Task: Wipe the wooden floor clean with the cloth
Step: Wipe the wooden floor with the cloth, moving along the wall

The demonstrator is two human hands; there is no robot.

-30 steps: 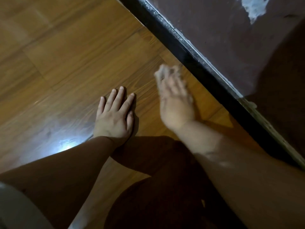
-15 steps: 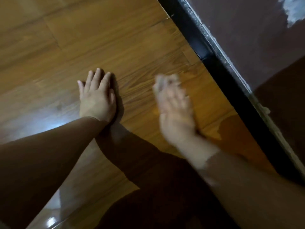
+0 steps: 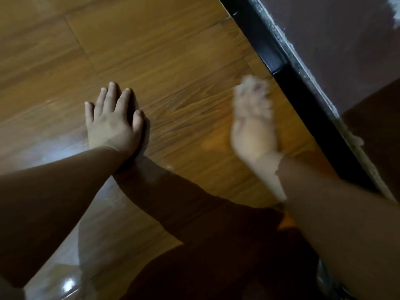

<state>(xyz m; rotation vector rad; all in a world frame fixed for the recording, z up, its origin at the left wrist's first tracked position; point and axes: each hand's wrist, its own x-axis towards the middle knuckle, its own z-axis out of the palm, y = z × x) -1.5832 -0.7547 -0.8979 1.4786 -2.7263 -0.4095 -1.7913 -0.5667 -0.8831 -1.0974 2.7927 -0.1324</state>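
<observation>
My left hand (image 3: 112, 120) lies flat on the wooden floor (image 3: 173, 61), fingers straight and spread. My right hand (image 3: 253, 126) is motion-blurred to its right, close to the black baseboard. Its fingers look stretched out and press down on a small pale cloth (image 3: 251, 83), of which only a fuzzy edge shows past the fingertips. The rest of the cloth is hidden under the hand.
A black baseboard (image 3: 281, 68) runs diagonally along a dark reddish wall (image 3: 335, 40) at the right. A white patch marks the wall's top corner. My dark-clothed knees (image 3: 216, 245) fill the bottom middle. Light glares off the floor at the lower left.
My right hand has swept over the boards with the cloth and now sits nearer the baseboard. My left hand stays planted flat, while the view has shifted.
</observation>
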